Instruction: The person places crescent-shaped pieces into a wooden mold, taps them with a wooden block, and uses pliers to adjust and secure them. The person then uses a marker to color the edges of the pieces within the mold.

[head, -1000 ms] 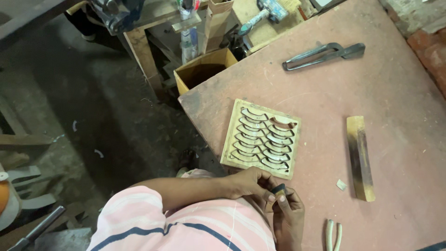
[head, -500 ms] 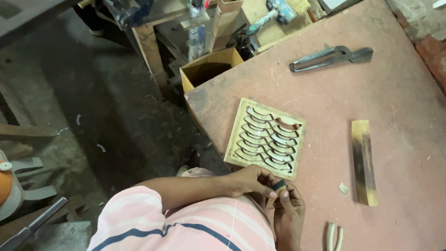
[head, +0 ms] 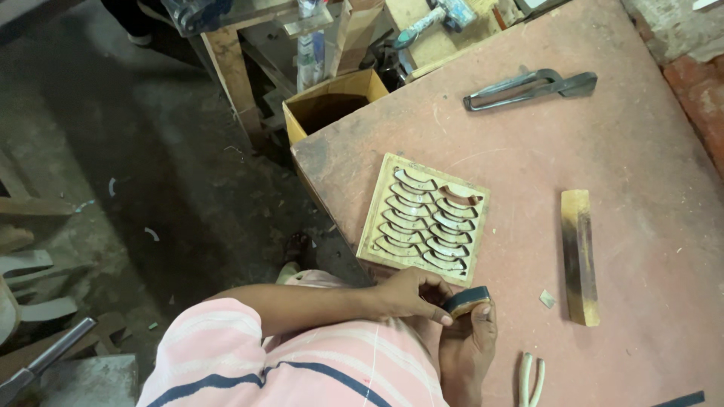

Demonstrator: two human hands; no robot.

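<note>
Small dark curved piece (head: 466, 300) pinched between both hands just below the slotted wooden template's (head: 424, 218) near edge. Left hand (head: 411, 295) has fingers curled closed on one end of it; right hand (head: 471, 332) grips from underneath, its palm mostly hidden. Wooden block (head: 579, 256) right of template. Metal clamp tool (head: 528, 87) well above it. White-handled pliers (head: 530, 377) cut off at the frame's bottom edge.

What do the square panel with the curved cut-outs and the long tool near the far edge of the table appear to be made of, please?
Square panel: probably pale, unfinished wood or plywood, matte with a light edge. Long tool: looks like dull grey metal, faintly shiny.
</note>
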